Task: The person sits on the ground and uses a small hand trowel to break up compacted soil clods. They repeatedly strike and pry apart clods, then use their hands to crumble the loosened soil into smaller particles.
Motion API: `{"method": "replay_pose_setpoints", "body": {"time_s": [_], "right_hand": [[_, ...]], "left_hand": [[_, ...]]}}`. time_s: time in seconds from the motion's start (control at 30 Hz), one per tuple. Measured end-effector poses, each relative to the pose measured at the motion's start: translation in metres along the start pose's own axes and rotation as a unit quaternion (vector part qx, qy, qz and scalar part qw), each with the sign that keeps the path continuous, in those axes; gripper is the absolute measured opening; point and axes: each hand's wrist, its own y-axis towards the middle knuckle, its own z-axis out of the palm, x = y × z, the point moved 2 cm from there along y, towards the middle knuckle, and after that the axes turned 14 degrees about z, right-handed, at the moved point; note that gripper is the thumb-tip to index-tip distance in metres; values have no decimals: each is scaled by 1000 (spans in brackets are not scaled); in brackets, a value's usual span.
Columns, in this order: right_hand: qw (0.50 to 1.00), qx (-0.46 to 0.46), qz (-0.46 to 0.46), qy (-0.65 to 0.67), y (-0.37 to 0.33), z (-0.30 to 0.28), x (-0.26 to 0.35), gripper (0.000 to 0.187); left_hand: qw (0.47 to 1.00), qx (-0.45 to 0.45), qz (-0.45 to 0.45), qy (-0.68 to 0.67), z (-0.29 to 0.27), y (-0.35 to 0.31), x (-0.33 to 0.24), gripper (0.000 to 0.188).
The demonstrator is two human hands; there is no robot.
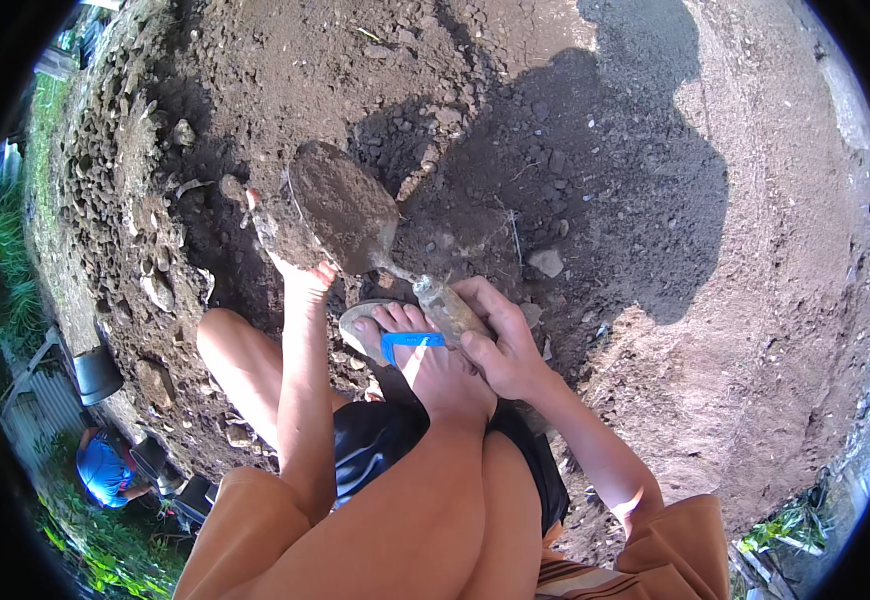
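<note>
- Blue-shirted person (105,468), small and partly hidden, appears far left.
- Soil-caked left hand (283,240) blends into the ground (255,100); its finger pose cannot be told.
- Dirt-coated trowel (345,210) slants between both hands.
- Right hand (503,348) clasps the handle (452,312), some fingers hidden.

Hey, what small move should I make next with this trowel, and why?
I'd probably brush the trowel blade with your left hand: soil covers its visible face, that hand is close beside it, and your right hand holds the handle.
</note>
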Motion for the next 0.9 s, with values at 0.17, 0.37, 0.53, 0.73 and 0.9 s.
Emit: {"method": "replay_pose_setpoints", "body": {"time_s": [0.17,0.37,0.53,0.73,0.9], "right_hand": [[991,-75,112,-21,-11,9,19,41],[976,-208,29,-52,-16,25,18,44],[967,-226,54,-103,-1,33,30,45],[940,-264,-179,120,15,0,99,41],[924,-260,-260,108,30,10,69,52]], "left_hand": [[983,-173,-10,55,19,30,72,69],[951,-254,-5,174,40,33,91,80],[961,-208,-29,180,40,37,95,82],[985,-166,-45,7,33,50,93,72],[963,-246,-5,107,27,63,92,75]]}}
